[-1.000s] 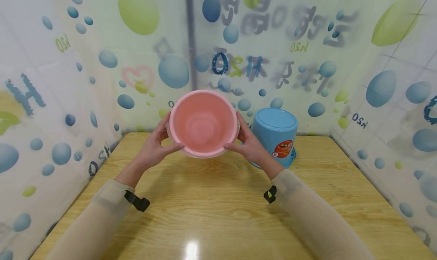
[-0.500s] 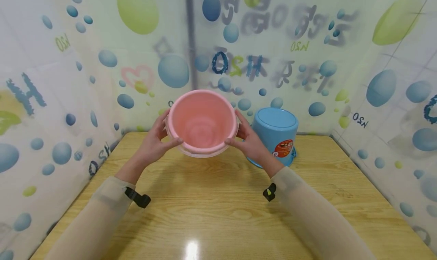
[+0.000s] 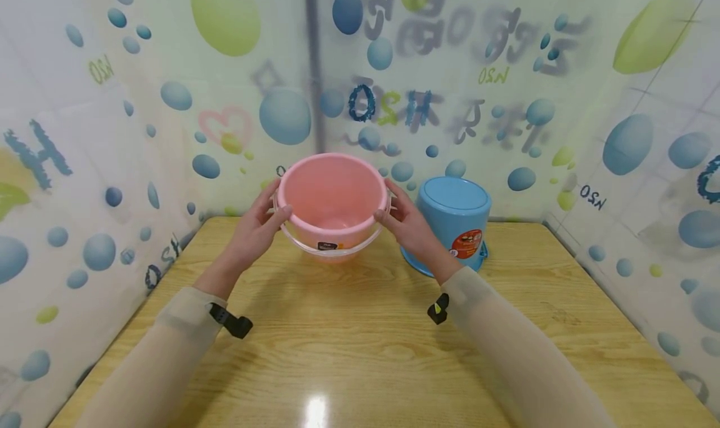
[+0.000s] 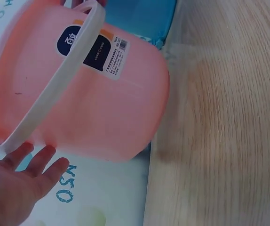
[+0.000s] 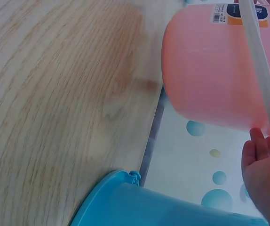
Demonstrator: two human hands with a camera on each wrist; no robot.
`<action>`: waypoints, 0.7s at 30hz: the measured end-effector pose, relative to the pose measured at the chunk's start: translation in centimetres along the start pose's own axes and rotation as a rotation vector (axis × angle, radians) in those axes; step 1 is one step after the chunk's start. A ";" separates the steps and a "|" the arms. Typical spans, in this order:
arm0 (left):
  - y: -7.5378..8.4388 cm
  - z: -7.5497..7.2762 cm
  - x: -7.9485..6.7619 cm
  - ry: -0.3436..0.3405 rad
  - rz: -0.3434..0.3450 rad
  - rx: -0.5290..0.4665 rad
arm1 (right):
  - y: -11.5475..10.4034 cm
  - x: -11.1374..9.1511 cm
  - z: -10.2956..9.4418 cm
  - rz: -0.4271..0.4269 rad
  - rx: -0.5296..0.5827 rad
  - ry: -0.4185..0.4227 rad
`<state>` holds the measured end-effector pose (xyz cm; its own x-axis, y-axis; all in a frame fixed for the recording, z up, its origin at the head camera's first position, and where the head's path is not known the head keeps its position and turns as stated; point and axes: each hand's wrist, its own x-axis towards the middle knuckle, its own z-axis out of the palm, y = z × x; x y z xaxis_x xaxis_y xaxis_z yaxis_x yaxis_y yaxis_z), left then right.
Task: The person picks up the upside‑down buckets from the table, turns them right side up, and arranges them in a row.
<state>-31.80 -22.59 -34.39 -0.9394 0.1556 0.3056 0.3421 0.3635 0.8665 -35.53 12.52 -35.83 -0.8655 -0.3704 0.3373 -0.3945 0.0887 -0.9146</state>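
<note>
A pink bucket (image 3: 332, 190) with a white handle (image 4: 55, 89) is held just above the table, its mouth tilted toward me. My left hand (image 3: 253, 228) grips the left side of its rim, thumb on the near edge and fingers behind. On the opposite side, my right hand (image 3: 409, 225) holds the rim the same way. The handle hangs down across the bucket's near side, over a dark label (image 4: 95, 49). In the right wrist view, the bucket's base hovers apart from the wood, and fingertips (image 5: 256, 136) touch its wall near the handle.
An upside-down blue bucket (image 3: 452, 218) with a red sticker stands at the back right, close to my right hand. The wooden table (image 3: 337, 328) meets a back wall hanging (image 3: 225, 134) printed with bubbles, and similar sheets enclose both sides.
The pink bucket has tipped more upright: its mouth faced me before, and now its outer front, label and lowered handle show. Both hands keep their grip, turning with it.
</note>
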 end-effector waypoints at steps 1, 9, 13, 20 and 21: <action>0.0 0.1 0.0 0.007 -0.013 -0.006 | 0.1 0.1 0.0 0.006 -0.004 0.004; -0.5 0.7 0.3 0.037 -0.066 -0.017 | 0.5 0.8 0.3 0.062 -0.038 0.028; -0.6 1.0 0.4 0.037 -0.096 -0.006 | 0.5 0.9 0.4 0.077 -0.055 0.041; -0.9 1.3 0.3 0.037 -0.118 0.023 | 0.9 1.2 0.4 0.089 -0.079 0.038; -0.9 1.4 0.2 0.038 -0.116 0.021 | 1.0 1.2 0.4 0.089 -0.078 0.038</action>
<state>-32.31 -21.63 -35.66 -0.9727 0.0763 0.2194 0.2315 0.3961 0.8885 -36.84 11.78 -36.39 -0.9087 -0.3224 0.2651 -0.3371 0.1922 -0.9216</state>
